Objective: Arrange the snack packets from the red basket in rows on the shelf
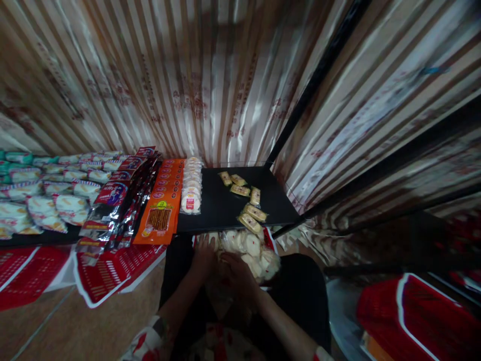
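Note:
Both my hands reach down into a pile of clear-wrapped pale round snacks (pixel 251 249) just below the front edge of a black shelf (pixel 218 208). My left hand (pixel 204 256) rests at the left of the pile, fingers pointing toward the shelf. My right hand (pixel 237 271) lies over the packs at the middle, fingers curled down among them. What either hand grips is hidden in the dim light. On the shelf lie several small yellow-brown packets (pixel 248 200) and a row of round white packs (pixel 191 193).
Orange packets (pixel 164 205), dark red-labelled bags (pixel 118 200) and white-green packs (pixel 41 190) line the shelf to the left. Red baskets (pixel 108 273) stand on the floor at left, another red basket (pixel 417 316) at right. Striped wrapping covers the wall behind.

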`<move>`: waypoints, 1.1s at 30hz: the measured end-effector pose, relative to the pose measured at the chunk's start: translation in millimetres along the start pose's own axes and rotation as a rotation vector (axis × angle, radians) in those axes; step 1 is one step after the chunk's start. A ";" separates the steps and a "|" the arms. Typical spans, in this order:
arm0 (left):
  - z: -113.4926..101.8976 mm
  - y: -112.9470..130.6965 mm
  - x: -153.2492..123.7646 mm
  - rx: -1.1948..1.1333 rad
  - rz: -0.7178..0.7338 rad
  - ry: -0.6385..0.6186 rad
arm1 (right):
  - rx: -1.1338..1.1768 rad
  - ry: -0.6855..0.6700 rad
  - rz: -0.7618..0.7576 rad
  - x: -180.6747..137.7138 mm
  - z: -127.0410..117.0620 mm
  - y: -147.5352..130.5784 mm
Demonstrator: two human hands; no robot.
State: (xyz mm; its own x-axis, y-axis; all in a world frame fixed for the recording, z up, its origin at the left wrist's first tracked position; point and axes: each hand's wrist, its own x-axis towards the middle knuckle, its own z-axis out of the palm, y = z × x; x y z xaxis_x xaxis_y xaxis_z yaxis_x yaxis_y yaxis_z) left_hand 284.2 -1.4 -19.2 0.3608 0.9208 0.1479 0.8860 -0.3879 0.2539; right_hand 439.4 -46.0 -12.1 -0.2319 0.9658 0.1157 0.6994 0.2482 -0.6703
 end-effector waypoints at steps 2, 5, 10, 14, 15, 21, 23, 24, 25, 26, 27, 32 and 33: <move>4.8 0.5 -3.0 0.008 -0.022 0.023 | 0.017 0.040 0.012 -3.8 1.8 -3.6; 4.1 -0.3 -4.1 -0.022 0.009 0.049 | 0.042 0.101 0.010 -4.7 2.4 -9.1; -4.1 -0.3 -5.0 -0.063 0.050 0.064 | 0.060 0.143 0.002 -3.6 2.9 -10.1; -9.4 2.8 -6.8 -0.051 0.044 0.086 | 0.056 0.127 0.011 -2.1 1.2 -7.1; -11.1 4.0 -7.4 -0.049 0.047 0.099 | 0.053 0.122 0.010 -1.6 0.5 -6.2; -26.0 11.5 -11.2 -0.179 0.065 0.248 | 0.006 0.187 0.038 4.8 -2.9 0.3; -32.0 13.1 -11.3 -0.245 0.068 0.257 | 0.025 0.219 0.054 8.7 -4.7 0.8; -35.2 13.6 -11.0 -0.277 0.061 0.252 | 0.047 0.225 0.056 10.9 -6.0 0.2; -38.6 13.7 -10.5 -0.308 0.051 0.239 | 0.073 0.222 0.056 13.1 -7.4 -1.0; -42.3 13.5 -9.7 -0.337 0.041 0.218 | 0.101 0.211 0.054 15.3 -9.0 -2.7; -46.2 13.1 -8.8 -0.366 0.035 0.192 | 0.132 0.194 0.057 17.3 -10.6 -4.8; -64.5 6.8 -2.9 -0.516 -0.029 0.085 | 0.326 0.099 0.156 23.9 -15.2 -16.8; -66.6 4.7 -1.8 -0.563 -0.059 0.091 | 0.356 0.084 0.177 24.9 -14.9 -18.3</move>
State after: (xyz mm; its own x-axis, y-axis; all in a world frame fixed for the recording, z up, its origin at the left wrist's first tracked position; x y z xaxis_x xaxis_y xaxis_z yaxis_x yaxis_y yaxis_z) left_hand 268.3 -7.5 45.4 0.2669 0.9442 0.1930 0.6029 -0.3198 0.7309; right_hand 430.9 -25.3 13.9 -0.0622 0.9977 0.0256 0.4419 0.0505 -0.8956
